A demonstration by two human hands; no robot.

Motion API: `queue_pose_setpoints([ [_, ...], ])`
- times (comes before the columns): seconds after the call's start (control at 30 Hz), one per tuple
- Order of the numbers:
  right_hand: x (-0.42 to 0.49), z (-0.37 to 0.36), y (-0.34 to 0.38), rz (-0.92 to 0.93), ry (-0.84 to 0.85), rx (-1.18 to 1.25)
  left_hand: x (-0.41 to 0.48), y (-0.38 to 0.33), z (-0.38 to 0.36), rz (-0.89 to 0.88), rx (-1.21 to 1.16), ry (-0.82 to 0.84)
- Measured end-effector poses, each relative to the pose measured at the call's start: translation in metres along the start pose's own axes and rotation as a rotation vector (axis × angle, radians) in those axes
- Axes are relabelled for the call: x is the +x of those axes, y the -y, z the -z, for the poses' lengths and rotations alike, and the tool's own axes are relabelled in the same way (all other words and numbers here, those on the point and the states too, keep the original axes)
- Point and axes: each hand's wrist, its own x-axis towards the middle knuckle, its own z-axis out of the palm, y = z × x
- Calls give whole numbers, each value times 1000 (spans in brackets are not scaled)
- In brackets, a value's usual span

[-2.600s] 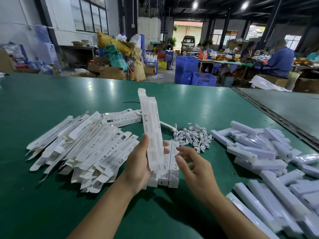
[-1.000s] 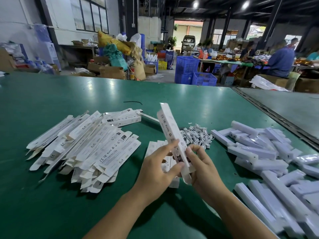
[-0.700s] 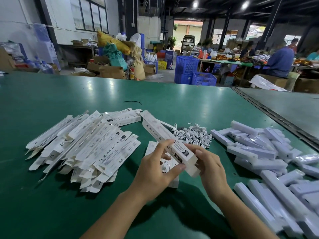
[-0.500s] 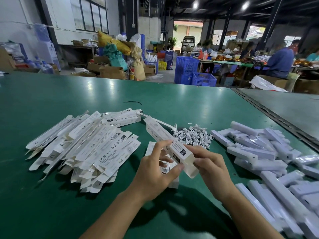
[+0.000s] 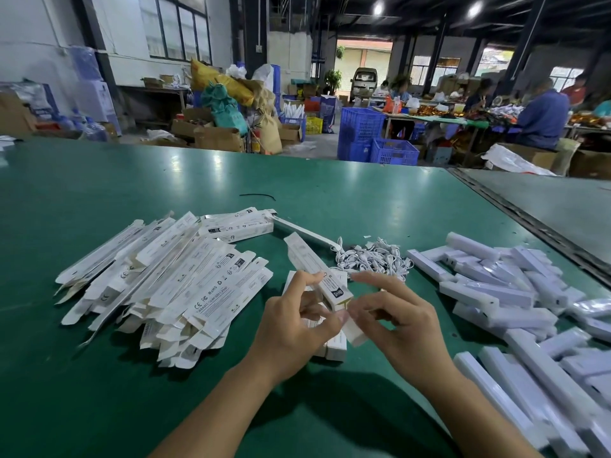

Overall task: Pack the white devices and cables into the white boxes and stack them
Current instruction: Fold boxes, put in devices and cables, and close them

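A long white box (image 5: 310, 264) lies slanted between my hands over the green table (image 5: 330, 200), far end pointing up-left. My left hand (image 5: 294, 328) holds it near its printed end, index finger on top and thumb below. My right hand (image 5: 401, 322) pinches the flap at the box's near end. Under the hands lie a few closed white boxes (image 5: 335, 347) side by side. A tangle of white cables (image 5: 372, 259) sits just beyond. White bar-shaped devices (image 5: 496, 289) are piled at the right.
A heap of flat unfolded white boxes (image 5: 165, 279) covers the table's left-centre. One long white device (image 5: 302, 231) lies behind the cables. A metal seam (image 5: 529, 223) runs along the table's right side. Crates, cartons and seated workers fill the background.
The box was upright in my left hand; both hands have since tipped it down flat and lowered it. My right hand has moved onto its near end flap.
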Motion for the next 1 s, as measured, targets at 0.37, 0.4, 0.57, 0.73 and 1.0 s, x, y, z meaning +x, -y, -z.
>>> queue_pose_setpoints([
  [0.37,2,8,-2,112,127,-71,3,1,5,104,-208,29],
  [0.4,2,8,-2,102,106,-59,3,1,5,104,-210,42],
  [0.57,-1,3,-1,29,3,-34,4,6,3,94,-168,67],
  [0.73,-3,-5,-2,72,-94,-48,4,5,5,111,-204,117],
  [1.0,-4,-11,-4,133,-140,-171,4,9,5,113,-206,152],
])
